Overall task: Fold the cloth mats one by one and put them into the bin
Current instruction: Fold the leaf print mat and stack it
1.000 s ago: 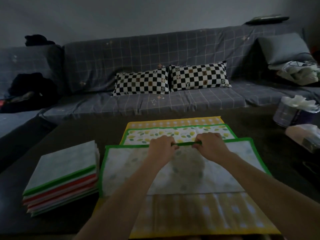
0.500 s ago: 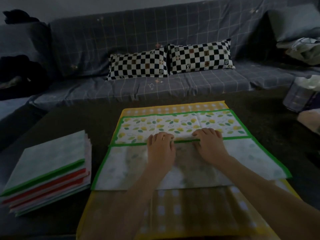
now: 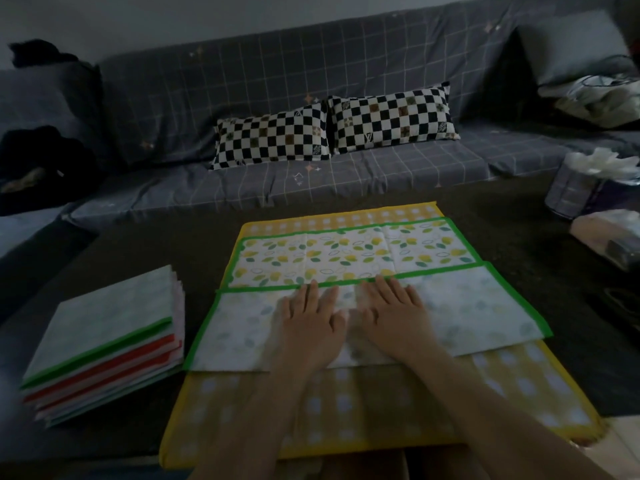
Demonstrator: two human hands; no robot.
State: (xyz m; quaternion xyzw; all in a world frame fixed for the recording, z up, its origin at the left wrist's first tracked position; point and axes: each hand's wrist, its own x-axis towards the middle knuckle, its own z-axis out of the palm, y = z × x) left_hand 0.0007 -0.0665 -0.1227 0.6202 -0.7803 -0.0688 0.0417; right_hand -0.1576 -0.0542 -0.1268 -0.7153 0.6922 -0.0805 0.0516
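On the dark table (image 3: pixel 138 244), flat-fingered left hand (image 3: pixel 311 323) and right hand (image 3: pixel 398 317) press the green-edged mat (image 3: pixel 467 306) half-folded (bin unseen); folded stack (image 3: pixel 100 337) waits.

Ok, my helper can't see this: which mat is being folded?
On the dark table before the sofa, two mats lie stacked. It's the upper one, the green-edged leaf-print mat, pressed by both hands, left hand and right hand; the yellow mat beneath is dotted.

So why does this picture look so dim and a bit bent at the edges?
Head view: the room is dimly lit, so the sofa looks murky; the wide lens bows the edges; both hands are slightly soft, while the green-edged mat is the brightest thing.
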